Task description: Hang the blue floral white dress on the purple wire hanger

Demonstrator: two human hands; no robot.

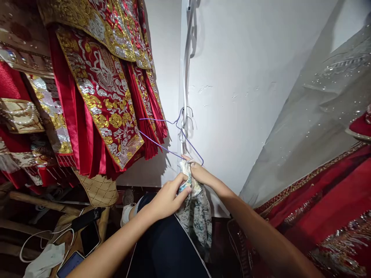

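Observation:
A pale garment with a green and grey print (199, 218) hangs down from both my hands in front of my knees. My left hand (171, 195) is closed on its upper part, thumb and fingers pinching the cloth. Just beyond it, my right hand (198, 172) grips the garment's top edge, close to the lower bar of a purple wire hanger (165, 148). The hanger is hooked on a white wall rack (185, 77). Whether the right fingers also touch the hanger bar, I cannot tell.
Red and gold embroidered costumes (107, 85) hang on the left. A red dress (319, 193) with a grey sheer veil (295, 100) is on the right. Low on the left, a wooden stool holds phones (90, 237), a white cable (31, 235) and tissue (46, 262).

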